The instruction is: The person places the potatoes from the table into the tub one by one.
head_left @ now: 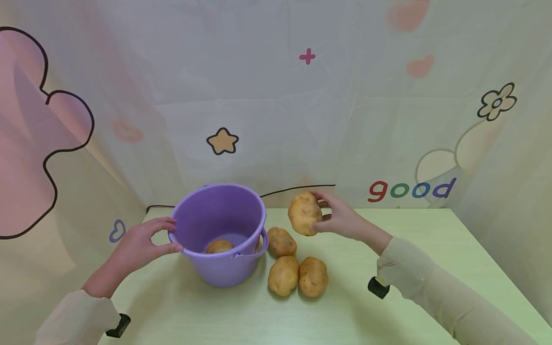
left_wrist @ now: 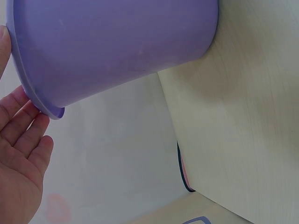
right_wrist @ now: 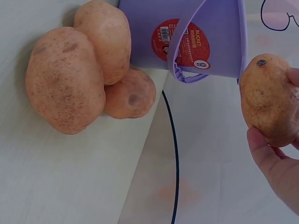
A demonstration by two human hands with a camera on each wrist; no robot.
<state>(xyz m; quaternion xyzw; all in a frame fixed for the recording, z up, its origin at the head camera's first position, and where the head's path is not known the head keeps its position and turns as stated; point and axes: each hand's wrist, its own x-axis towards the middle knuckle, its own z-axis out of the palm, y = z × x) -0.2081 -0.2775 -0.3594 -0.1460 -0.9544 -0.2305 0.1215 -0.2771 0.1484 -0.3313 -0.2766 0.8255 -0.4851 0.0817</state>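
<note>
A purple bucket [head_left: 228, 270] stands upright on the table, and a potato [head_left: 220, 247] shows low inside its mouth. At the bucket's left rim, my left hand [head_left: 140, 244] holds the edge with its thumb and fingertips; in the left wrist view the little finger is off the rim. My right hand [head_left: 340, 218] grips another potato [head_left: 304, 213] between thumb and fingers, in the air right of the bucket. Below it, three potatoes sit close together on the table: one at the back [head_left: 281, 242], one at front left [head_left: 283, 275] and one at front right [head_left: 313, 277].
The pale green table [head_left: 409, 268] meets a printed cloth backdrop [head_left: 267, 105] behind the bucket. A purple handle [right_wrist: 180, 51] hangs on the bucket's right side, next to a red label [right_wrist: 198, 46]. Black devices [head_left: 378, 287] are worn at both sleeves.
</note>
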